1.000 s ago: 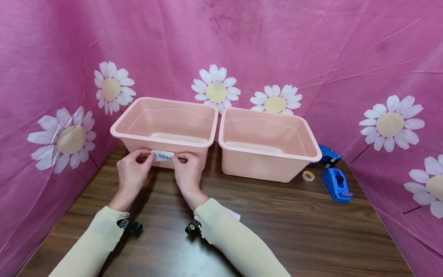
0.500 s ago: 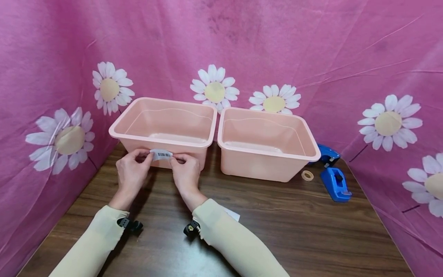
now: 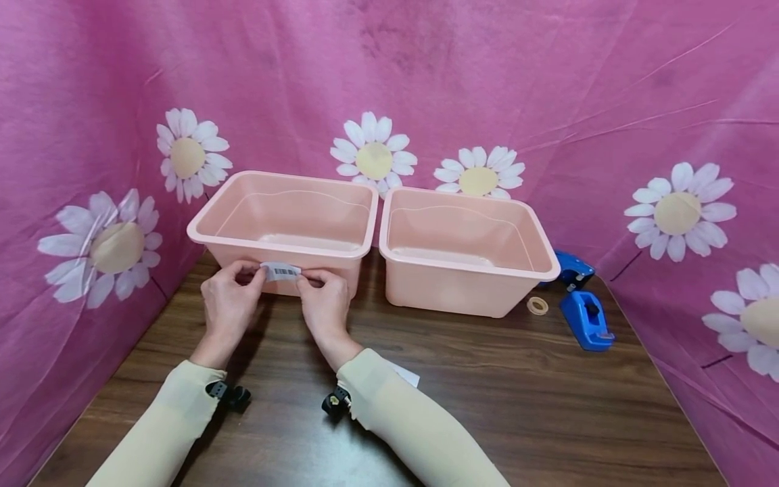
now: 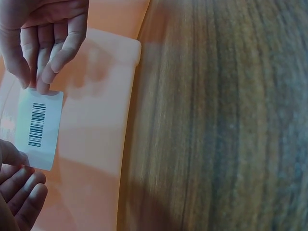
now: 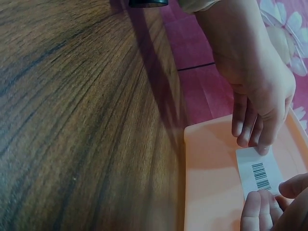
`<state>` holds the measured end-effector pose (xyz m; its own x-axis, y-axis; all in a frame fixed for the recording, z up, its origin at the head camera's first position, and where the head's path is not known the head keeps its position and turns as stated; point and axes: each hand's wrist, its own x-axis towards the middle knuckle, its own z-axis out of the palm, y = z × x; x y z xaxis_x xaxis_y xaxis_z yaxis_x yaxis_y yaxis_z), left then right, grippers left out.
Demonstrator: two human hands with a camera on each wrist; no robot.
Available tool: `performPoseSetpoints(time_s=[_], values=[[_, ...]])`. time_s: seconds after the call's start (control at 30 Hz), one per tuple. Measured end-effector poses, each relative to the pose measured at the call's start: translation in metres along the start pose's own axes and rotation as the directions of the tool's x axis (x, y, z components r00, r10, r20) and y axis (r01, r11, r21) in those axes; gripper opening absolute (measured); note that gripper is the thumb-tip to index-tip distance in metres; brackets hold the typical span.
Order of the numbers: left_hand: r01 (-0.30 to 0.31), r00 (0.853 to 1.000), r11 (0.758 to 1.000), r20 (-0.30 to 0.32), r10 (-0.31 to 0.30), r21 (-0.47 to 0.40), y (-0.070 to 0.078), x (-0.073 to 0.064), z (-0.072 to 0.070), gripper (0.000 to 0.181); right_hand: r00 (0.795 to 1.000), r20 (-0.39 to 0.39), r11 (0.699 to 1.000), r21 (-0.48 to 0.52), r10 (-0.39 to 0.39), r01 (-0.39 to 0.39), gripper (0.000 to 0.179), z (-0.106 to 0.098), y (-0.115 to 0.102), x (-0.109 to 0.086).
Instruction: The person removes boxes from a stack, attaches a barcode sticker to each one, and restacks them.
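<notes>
A white barcode label [image 3: 282,272] stretches between my two hands, close against the front wall of the left pink bin [image 3: 341,269]. My left hand [image 3: 228,297] pinches its left end between thumb and finger. At the other end, my right hand [image 3: 325,304] pinches it the same way. Black bars face outward in the left wrist view, where the label lies over the bin's wall. The right wrist view shows the label [image 5: 260,168] with fingertips at both short ends. In the head view it bows slightly upward in the middle.
A second pink bin [image 3: 450,291] stands right beside the first. Farther right are a tape roll [image 3: 537,306], a blue tape dispenser [image 3: 587,325] and another blue tool [image 3: 575,269]. White paper [image 3: 406,374] lies partly under the right sleeve on the wooden table [image 3: 517,406].
Both hands keep their pinch on the label, which has gone from nearly flat to slightly bowed. The whole head view has shifted a little.
</notes>
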<state>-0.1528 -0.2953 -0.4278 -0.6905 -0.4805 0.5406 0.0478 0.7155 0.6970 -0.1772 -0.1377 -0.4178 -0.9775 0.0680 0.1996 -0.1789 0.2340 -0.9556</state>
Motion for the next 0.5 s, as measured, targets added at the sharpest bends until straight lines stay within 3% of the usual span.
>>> performPoseSetpoints(time_s=[0.5], values=[[0.030, 1.000, 1.000, 0.006, -0.030, 0.002, 0.0017, -0.0008, 0.0007, 0.016, 1.000, 0.000, 1.000, 0.009, -0.009, 0.009, 0.008, -0.0031, -0.0003, 0.0007]])
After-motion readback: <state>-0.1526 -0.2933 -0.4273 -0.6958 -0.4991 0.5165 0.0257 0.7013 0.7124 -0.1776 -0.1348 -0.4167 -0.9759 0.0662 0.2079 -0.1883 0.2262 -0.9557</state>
